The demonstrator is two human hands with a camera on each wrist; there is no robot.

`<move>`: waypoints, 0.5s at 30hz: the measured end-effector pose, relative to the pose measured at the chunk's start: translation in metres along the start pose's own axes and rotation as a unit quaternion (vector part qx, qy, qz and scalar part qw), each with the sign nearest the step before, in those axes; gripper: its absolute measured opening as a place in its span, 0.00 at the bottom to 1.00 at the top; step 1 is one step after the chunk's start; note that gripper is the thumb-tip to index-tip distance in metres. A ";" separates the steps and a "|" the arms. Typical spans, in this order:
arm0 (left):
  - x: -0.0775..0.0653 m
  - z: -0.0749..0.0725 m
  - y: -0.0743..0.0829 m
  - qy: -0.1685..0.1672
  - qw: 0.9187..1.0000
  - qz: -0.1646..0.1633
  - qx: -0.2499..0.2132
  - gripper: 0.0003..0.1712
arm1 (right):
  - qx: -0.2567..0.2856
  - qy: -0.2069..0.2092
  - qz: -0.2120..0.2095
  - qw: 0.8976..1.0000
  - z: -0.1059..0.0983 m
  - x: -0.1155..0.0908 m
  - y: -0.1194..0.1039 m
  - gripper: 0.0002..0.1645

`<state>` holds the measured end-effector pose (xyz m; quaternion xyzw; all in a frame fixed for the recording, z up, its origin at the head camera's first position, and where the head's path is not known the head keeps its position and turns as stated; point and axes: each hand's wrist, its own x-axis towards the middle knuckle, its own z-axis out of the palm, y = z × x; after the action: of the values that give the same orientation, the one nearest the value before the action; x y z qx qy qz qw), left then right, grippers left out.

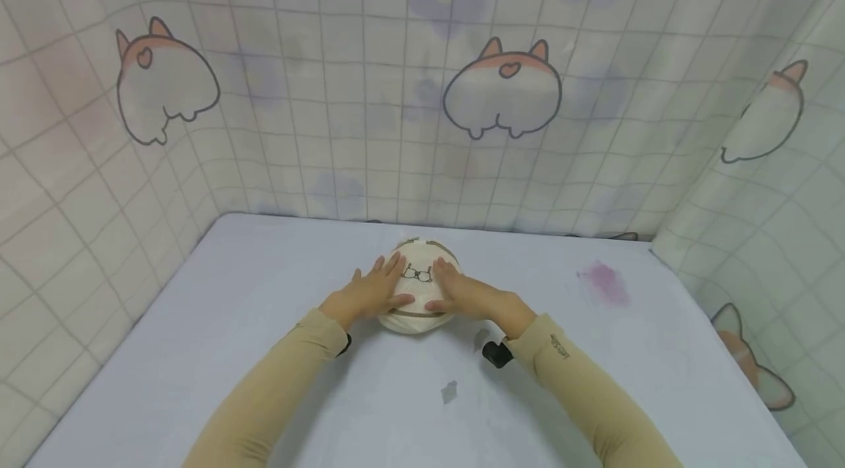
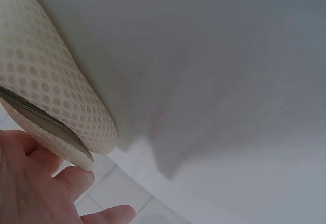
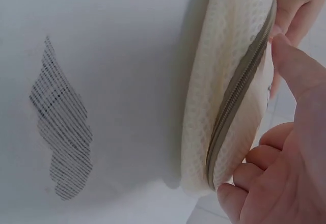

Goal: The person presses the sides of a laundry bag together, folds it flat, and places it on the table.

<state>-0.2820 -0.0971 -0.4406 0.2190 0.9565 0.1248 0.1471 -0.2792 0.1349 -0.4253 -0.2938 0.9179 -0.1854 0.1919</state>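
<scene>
A round cream mesh laundry bag point(image 1: 417, 295) with a glasses print on its top lies on the white table. Its brown zipper point(image 3: 237, 89) runs round the side and looks closed in both wrist views. My left hand point(image 1: 372, 292) rests on the bag's left side, fingers spread and fairly straight. On the opposite side my right hand point(image 1: 472, 296) lies with its fingers over the top and thumb toward the front. Both thumbs point inward below the print. The left wrist view shows the left fingertips point(image 2: 76, 178) along the bag's edge.
The white table point(image 1: 198, 351) bears a pink stain point(image 1: 605, 283) at right and a grey patch point(image 1: 449, 392) nearer the front. A checked curtain point(image 1: 343, 86) with cartoon animal prints surrounds its back and sides. A black wrist device point(image 1: 496, 354) shows beneath the right sleeve.
</scene>
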 end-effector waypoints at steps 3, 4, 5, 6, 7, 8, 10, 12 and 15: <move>0.002 0.004 0.000 -0.008 1.000 -0.007 0.004 0.51 | -0.017 -0.005 0.012 1.000 0.004 0.003 0.000 0.53; 0.002 0.005 0.001 -0.011 1.000 -0.010 0.006 0.52 | -0.023 -0.005 0.015 1.000 0.005 0.003 0.000 0.53; 0.003 0.006 0.001 -0.012 1.000 -0.011 0.008 0.52 | -0.030 -0.006 0.018 0.999 0.007 0.005 0.000 0.53; 0.004 0.007 0.001 -0.013 1.000 -0.013 0.011 0.52 | -0.038 -0.006 0.019 0.999 0.008 0.006 0.000 0.52; 0.005 0.008 0.001 -0.017 1.000 -0.016 0.020 0.52 | -0.043 -0.006 0.022 0.999 0.010 0.006 0.000 0.52; 0.006 0.008 0.001 -0.017 0.999 -0.017 0.023 0.52 | -0.049 -0.005 0.023 0.999 0.011 0.007 0.000 0.51; 0.007 0.008 0.001 -0.016 0.999 -0.018 0.031 0.53 | -0.060 0.000 0.025 0.998 0.013 0.008 0.000 0.50; 0.009 0.009 0.001 -0.014 0.999 -0.019 0.041 0.53 | -0.069 0.003 0.028 0.997 0.016 0.009 -0.001 0.50; 0.010 0.011 0.000 -0.014 0.998 -0.023 0.049 0.53 | -0.079 0.004 0.032 0.996 0.019 0.010 -0.001 0.49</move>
<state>-0.2863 -0.0904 -0.4532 0.2057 0.9641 0.0712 0.1523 -0.2779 0.1239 -0.4438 -0.2777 0.9393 -0.1075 0.1704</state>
